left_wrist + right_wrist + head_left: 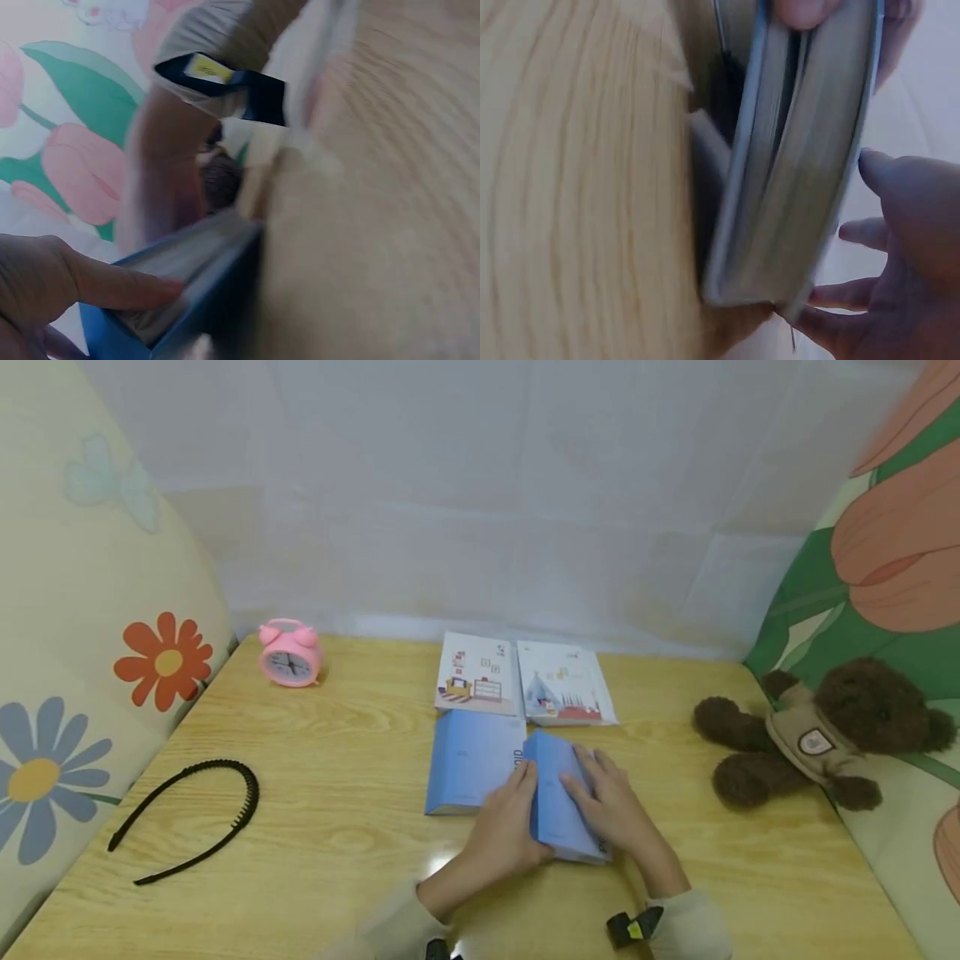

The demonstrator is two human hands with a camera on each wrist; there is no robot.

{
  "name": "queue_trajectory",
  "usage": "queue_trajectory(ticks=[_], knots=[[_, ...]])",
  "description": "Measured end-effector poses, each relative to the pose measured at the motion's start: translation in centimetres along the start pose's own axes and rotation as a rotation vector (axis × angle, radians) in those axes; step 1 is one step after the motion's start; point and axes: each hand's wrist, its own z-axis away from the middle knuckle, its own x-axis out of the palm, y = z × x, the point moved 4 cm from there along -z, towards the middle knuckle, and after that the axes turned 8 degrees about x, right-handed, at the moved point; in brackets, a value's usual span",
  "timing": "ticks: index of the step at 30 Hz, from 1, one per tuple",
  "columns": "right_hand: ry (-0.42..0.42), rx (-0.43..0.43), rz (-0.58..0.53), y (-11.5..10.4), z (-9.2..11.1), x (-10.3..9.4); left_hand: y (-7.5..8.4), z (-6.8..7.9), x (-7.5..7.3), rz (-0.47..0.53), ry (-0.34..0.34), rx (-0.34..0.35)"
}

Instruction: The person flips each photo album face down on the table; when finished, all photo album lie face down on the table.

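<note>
A thick blue book point(564, 802) is tilted just above the table, its page edges point(810, 172) facing the right wrist camera. My left hand point(506, 827) grips it by the left and near side, with the thumb point(127, 286) pressed on the page edges. On the cover rests my right hand point(611, 802), its fingers fairly straight. Beside this book, to the left, lies another blue book point(472, 760). Behind them are two white illustrated books, the left one point(477, 672) with a room drawing and the right one point(564, 683) with a tent drawing.
A pink alarm clock point(291, 653) stands at the back left of the wooden table point(337, 777). Nearer on the left lies a black toothed headband point(251, 789). At the right edge a brown teddy bear point(813, 735) lies on its side against the floral panel point(900, 552).
</note>
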Motion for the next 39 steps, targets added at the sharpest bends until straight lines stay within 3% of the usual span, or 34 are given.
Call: queue_trajectory(ticks=[4,8,14,21,26,30,34,39], knots=[[-0.019,-0.058,-0.064,-1.4,0.6,0.1,1.1,0.4,-2.3,-0.001,-0.04,0.005],[-0.043,-0.09,-0.137,-2.1,1.0,0.0,2.5,0.8,-3.4,-0.098,-0.105,0.039],[-0.072,-0.075,-0.292,-1.4,1.2,-1.0,4.4,0.5,-3.0,-0.222,-0.142,0.141],[-0.119,-0.089,-0.372,-1.0,1.3,-1.6,4.7,0.1,-2.4,-0.201,-0.162,0.173],[-0.114,-0.078,-0.362,-0.9,1.5,-2.0,3.7,0.0,-1.7,0.011,-0.105,0.151],[-0.107,-0.088,-0.35,-0.9,1.6,-2.2,2.7,0.6,-0.1,0.242,0.002,0.117],[-0.113,-0.091,-0.353,-0.9,1.8,-2.2,1.9,1.1,1.6,0.389,0.081,0.134],[-0.12,-0.063,-0.402,-0.7,2.0,-2.1,0.9,1.2,3.4,0.48,0.041,0.148]])
